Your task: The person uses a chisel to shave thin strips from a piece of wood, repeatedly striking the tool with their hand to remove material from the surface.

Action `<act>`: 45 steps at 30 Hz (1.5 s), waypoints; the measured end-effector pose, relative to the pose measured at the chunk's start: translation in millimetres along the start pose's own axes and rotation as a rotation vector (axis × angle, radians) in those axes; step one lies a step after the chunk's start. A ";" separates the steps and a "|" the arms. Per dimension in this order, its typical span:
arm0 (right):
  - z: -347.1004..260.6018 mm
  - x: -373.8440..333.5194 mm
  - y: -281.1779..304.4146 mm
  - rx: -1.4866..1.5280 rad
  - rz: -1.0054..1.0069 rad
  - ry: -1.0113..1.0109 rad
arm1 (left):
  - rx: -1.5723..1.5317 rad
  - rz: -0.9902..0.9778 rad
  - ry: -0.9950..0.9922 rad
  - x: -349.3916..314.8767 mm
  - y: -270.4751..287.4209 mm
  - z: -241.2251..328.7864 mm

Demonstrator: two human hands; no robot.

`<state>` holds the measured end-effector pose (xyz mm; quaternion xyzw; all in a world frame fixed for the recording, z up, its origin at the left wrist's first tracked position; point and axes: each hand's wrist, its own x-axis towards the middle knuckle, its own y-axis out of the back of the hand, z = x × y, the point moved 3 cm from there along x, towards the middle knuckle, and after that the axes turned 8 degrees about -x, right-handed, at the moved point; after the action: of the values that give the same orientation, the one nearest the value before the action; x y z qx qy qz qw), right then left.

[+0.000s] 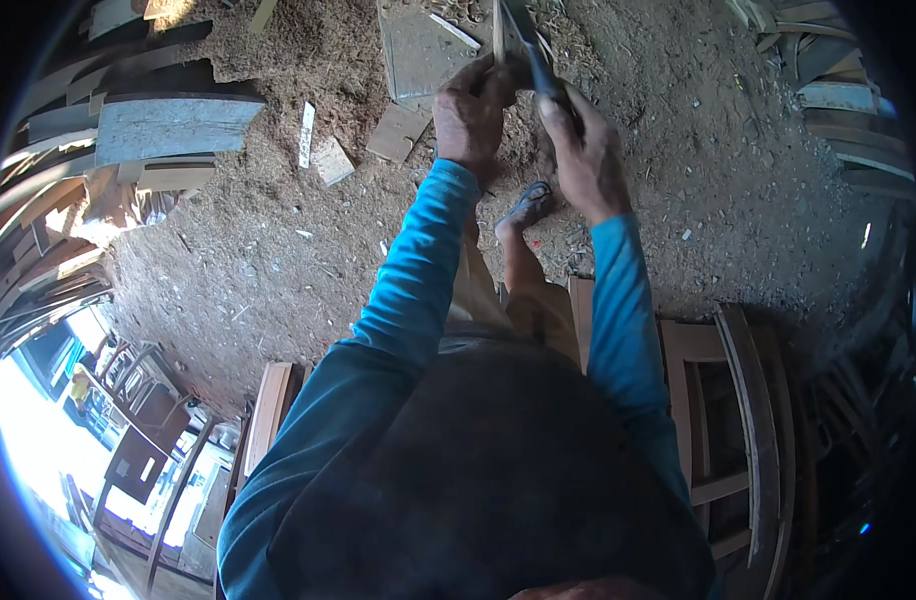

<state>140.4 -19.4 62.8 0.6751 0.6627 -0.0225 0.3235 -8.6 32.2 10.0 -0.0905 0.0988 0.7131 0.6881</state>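
Note:
Both my arms, in blue sleeves, reach forward over the dirt floor. My left hand [470, 122] is closed around a thin pale wooden stick [498, 38] that points away from me. Just right of it, my right hand [588, 155] grips a long dark-bladed tool [530, 42] that looks like a large knife. Its blade slants up and to the left, close beside the stick. The far ends of both run out at the top edge. Below my hands shows a foot in a sandal [533, 203].
A flat grey board [418, 62] and a small wood offcut [397, 133] lie by my left hand. Planks [178, 128] are piled at left, more boards [846, 97] at far right. Wooden frames [748, 400] stand near right, chair-like pieces [158, 400] lower left. Shavings [298, 50] cover the ground.

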 end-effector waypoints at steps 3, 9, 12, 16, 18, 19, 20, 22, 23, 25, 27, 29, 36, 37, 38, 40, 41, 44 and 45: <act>7.5 -33.2 0.2 -0.095 0.107 0.091 | -0.015 -0.032 0.049 0.5 2.1 -7.4; 20.5 -73.2 -27.0 -0.089 0.135 0.160 | 0.025 0.016 -0.006 -0.9 0.0 -7.3; 15.7 -63.7 -32.3 -0.101 0.127 0.108 | 0.064 0.015 -0.013 -1.5 2.3 -1.9; 10.4 -39.3 -31.5 -0.138 0.127 0.042 | -0.014 -0.001 0.053 -2.9 -0.8 -1.7; 5.8 -25.8 -31.3 -0.148 0.162 0.084 | -0.013 0.001 0.059 -1.2 0.2 -2.0; 3.0 -20.4 -31.0 -0.151 0.182 0.102 | -0.008 -0.002 0.062 -0.6 0.4 -4.0; 1.1 -17.3 -30.7 -0.155 0.200 0.119 | -0.003 -0.004 0.068 -0.2 0.0 -4.6; -1.1 -14.4 -29.6 -0.213 0.210 0.089 | -0.045 -0.010 0.065 1.8 -2.5 -3.1; -1.8 -14.1 -30.1 -0.242 0.210 0.072 | -0.063 -0.011 0.068 1.4 -1.9 -2.8; -9.3 -24.7 -31.4 -0.287 0.197 0.106 | -0.001 -0.007 0.076 -4.9 1.7 -1.8; -23.8 -38.2 -33.7 -0.214 0.118 0.039 | -0.014 0.030 0.009 -2.0 5.0 -5.9; -28.2 -14.3 -30.7 -0.233 0.127 0.024 | 0.043 0.029 -0.004 0.4 1.4 -5.3; -31.3 -26.6 -33.8 -0.368 0.216 0.063 | 0.037 0.001 0.103 0.0 4.4 4.9; -29.8 -31.1 -36.5 -0.381 0.212 0.048 | 0.042 0.001 0.125 -1.6 5.6 2.7; -31.2 -27.7 -33.3 -0.452 0.203 0.016 | 0.046 0.011 0.114 -7.2 3.4 2.2; -31.0 -5.4 -26.9 -0.464 0.197 0.016 | 0.062 0.036 0.037 -1.2 -0.8 5.4; -27.5 -2.8 -26.6 -0.409 0.176 0.030 | 0.056 0.049 0.039 -7.7 2.1 2.6; -31.6 -10.9 -13.5 -0.235 0.102 0.058 | -0.072 0.022 0.057 2.7 4.6 -18.5; -20.0 -25.3 -13.7 -0.276 0.137 0.036 | -0.080 0.007 0.082 -0.9 4.3 -13.2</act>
<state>116.9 -33.5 84.6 0.6679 0.6177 0.1031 0.4021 -13.0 27.7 -2.4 -0.1468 0.0989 0.7144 0.6770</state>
